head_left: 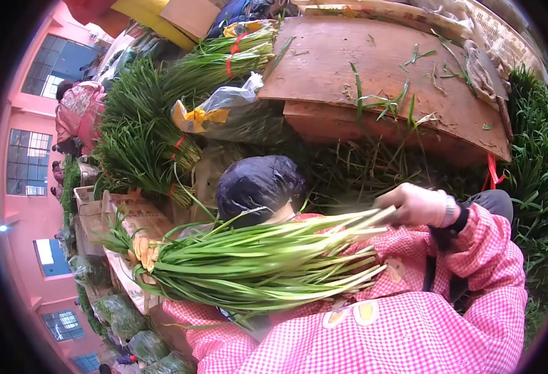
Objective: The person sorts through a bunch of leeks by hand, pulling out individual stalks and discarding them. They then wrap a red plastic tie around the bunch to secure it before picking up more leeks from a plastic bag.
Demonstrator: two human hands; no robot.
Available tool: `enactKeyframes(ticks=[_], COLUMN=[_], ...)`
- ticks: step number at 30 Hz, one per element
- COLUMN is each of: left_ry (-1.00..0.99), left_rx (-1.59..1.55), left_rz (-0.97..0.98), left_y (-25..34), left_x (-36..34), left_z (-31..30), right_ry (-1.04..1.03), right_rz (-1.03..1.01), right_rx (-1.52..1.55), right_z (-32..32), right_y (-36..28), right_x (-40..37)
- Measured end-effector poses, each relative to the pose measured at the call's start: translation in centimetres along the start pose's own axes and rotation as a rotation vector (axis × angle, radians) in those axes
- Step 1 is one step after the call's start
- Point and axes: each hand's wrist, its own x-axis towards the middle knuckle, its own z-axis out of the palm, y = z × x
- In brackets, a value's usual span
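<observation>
A long bunch of green leafy stalks lies across the front of my body, its pale stem ends pointing right. My left hand, with orange-tan coverings on the fingers, is wrapped round the leafy end at the left. At the upper right of the bunch, my right hand is closed on the pale ends of some stalks, slightly blurred. Something round covered in dark plastic shows just behind the bunch. Other pale stem ends fan out below my right hand.
A wooden board with leaf scraps stands ahead. Tied green bundles and a clear plastic bag are at the upper left. Loose stalks lie under the board; more greens line the right. A person in pink is far left.
</observation>
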Motion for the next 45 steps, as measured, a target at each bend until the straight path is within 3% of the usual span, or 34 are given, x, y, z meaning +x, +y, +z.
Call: enactKeyframes(ticks=[1, 2, 3, 4, 6, 8, 12, 16, 20, 21, 24, 25, 26, 28, 29, 30, 32, 34, 36, 38, 40, 42, 43, 45], left_ry=[0.004, 0.002, 0.004, -0.001, -0.008, -0.033, -0.114, -0.214, -0.333, -0.352, -0.396, -0.412, -0.428, -0.448, -0.453, -0.456, -0.467, -0.471, -0.474, -0.468, -0.48, -0.483, -0.486, -0.494], left_rx=[0.0, -0.001, -0.001, 0.0, 0.006, 0.016, 0.053, 0.091, 0.134, 0.148, 0.176, 0.19, 0.196, 0.204, 0.207, 0.217, 0.223, 0.233, 0.229, 0.226, 0.237, 0.229, 0.222, 0.227], left_rz=[0.001, 0.002, -0.001, -0.003, -0.008, -0.015, -0.046, -0.08, -0.117, -0.123, -0.132, -0.135, -0.14, -0.145, -0.143, -0.141, -0.142, -0.149, -0.157, -0.164, -0.171, -0.182, -0.186, -0.195], left_y=[-0.1, 0.0, -0.1, -0.1, 0.1, 0.1, 0.8, 2.4, 3.4, 3.6, 3.5, 3.7, 3.7, 3.5, 3.3, 3.0, 2.9, 2.8, 2.5, 2.1, 2.0, 1.8, 1.8, 1.9], left_x=[0.0, 0.0, 0.0, 0.2, 0.4, 1.0, 2.5, 4.4, 7.4, 8.0, 9.2, 9.2, 9.5, 9.6, 9.6, 9.8, 9.8, 10.3, 10.8, 11.3, 11.8, 12.0, 12.2, 12.5], left_z=[0.1, 0.1, 0.2, 0.2, 0.3, 0.5, 1.8, 3.9, 5.1, 5.3, 6.1, 6.5, 6.8, 7.1, 7.1, 7.0, 7.3, 7.5, 7.4, 7.1, 7.1, 7.1, 7.1, 7.3], right_ry=[0.102, 0.19, 0.279, 0.407, 0.613, 0.64, 0.425, 0.074, 0.067, 0.082, 0.134, 0.296, 0.508, 1.16, 1.344, 1.412, 1.275, 1.29, 1.201, 0.661, 0.365, 0.276, 0.39, 0.562], right_rz=[0.105, 0.169, 0.092, 0.23, 0.161, -0.177, -0.342, -0.141, -0.09, 0.034, -0.079, -0.146, -0.223, -0.213, -0.115, 0.211, 0.664, 0.725, 0.574, 0.319, -0.231, -0.206, -0.203, -0.136], right_rx=[0.097, -0.275, -0.499, -0.443, -0.462, -0.401, -0.18, 0.214, 0.307, 0.301, 0.401, 0.327, 0.062, -0.377, -0.407, -0.572, -0.606, -0.709, -0.892, -0.853, -0.753, -0.147, 0.051, -0.183], right_z=[-0.2, -1.0, -2.0, -2.7, -3.7, -3.9, -1.8, 2.7, 5.4, 4.3, 3.3, 3.0, 1.4, -2.0, -4.2, -6.3, -9.1, -8.8, -7.1, -5.1, -0.7, 3.1, 3.3, -0.7], right_y=[1.2, 3.4, 8.0, 8.8, 4.6, 2.5, -1.9, -3.0, -2.7, -4.7, -2.6, -0.7, 0.5, 4.3, 6.5, 6.5, 9.6, 10.2, 7.1, 3.0, 5.2, 9.2, 9.7, 9.0], right_x=[-1.0, -2.1, -3.0, -3.4, -2.0, 0.2, 5.4, 8.6, 6.9, 5.3, 4.5, 4.9, 4.6, 4.4, 3.9, 2.6, 2.8, 4.8, 6.8, 8.0, 9.6, 10.6, 10.1, 7.3])
